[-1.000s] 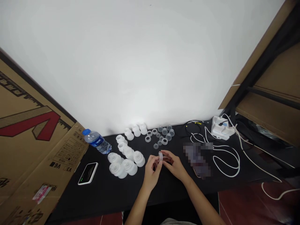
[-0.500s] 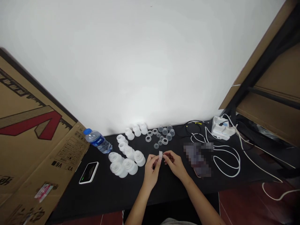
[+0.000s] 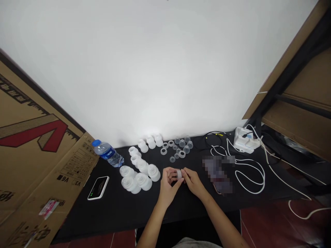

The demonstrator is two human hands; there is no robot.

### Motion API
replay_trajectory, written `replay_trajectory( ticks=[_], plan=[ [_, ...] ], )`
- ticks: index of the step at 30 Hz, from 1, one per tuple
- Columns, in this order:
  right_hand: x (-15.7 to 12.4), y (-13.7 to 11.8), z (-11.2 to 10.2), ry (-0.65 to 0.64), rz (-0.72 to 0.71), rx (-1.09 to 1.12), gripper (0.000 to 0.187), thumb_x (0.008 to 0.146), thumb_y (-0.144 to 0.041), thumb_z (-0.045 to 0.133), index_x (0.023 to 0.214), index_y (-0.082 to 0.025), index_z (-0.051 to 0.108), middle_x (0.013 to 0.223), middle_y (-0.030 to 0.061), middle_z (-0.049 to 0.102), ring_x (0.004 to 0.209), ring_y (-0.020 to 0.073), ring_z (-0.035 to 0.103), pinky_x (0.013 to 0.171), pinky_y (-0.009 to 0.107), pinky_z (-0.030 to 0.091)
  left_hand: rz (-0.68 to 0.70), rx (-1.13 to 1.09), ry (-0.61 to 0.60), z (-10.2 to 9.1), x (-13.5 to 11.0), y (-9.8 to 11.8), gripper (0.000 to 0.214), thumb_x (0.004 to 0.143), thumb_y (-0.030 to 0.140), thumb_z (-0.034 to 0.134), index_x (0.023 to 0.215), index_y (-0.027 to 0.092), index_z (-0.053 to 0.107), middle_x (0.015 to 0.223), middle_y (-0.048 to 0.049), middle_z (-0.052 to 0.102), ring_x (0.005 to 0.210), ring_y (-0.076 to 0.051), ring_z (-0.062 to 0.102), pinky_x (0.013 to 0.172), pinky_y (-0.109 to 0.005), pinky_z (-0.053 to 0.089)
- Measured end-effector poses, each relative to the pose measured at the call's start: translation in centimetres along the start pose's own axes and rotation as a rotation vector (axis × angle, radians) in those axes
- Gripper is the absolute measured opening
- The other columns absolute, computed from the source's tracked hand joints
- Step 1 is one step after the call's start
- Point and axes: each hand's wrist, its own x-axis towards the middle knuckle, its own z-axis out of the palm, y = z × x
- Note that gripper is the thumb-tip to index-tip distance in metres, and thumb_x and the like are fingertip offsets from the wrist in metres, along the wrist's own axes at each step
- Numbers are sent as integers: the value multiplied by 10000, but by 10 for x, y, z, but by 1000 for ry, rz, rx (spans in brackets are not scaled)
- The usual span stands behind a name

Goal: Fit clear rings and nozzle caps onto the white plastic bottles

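Note:
Between my two hands is a small translucent ring-shaped collar. My left hand curls its fingers and thumb round the collar from the left. My right hand pinches at the collar's right side; its fingertips hide whatever else may be there. Beyond the hands lie several loose rings, several small clear nipples and several clear dome caps. To the left stand several small white bottles, and nearer ones carry clear tops.
A water bottle leans by the cardboard box on the left, with a white-edged device in front. On the right are a blurred phone, white cables and a power strip, all on the black table.
The collar has come slightly lower and turned between my hands. My left fingers now reach round it, and my right fingertips have closed in against its side.

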Motion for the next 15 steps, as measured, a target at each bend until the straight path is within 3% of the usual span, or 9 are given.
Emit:
replay_trajectory(
  ticks=[3, 7, 15],
  plan=[
    [1, 0, 1, 42, -8, -24, 567, 1139, -625, 412, 725, -247, 498, 644, -30, 519, 588, 151, 491, 592, 291, 368, 12, 27, -2, -1, 1, 0, 567, 905, 369, 853, 1379, 250, 565, 1254, -106, 730, 1125, -248, 771, 943, -410, 667],
    [2, 1, 2, 71, 19, -23, 571, 1139, -622, 411, 714, -250, 494, 619, -35, 511, 565, 149, 493, 572, 284, 365, 32, 100, -27, -1, 1, 3, 413, 923, 393, 828, 1274, 226, 690, 1247, -105, 736, 1151, -264, 768, 995, -441, 663],
    [0, -1, 2, 59, -34, -58, 557, 1153, -562, 411, 698, -248, 473, 607, -35, 490, 565, 148, 468, 585, 291, 339, -20, 137, 67, 1, 1, 9, 416, 897, 448, 848, 1193, 190, 711, 1048, -96, 797, 971, -238, 798, 874, -383, 674]
  ],
)
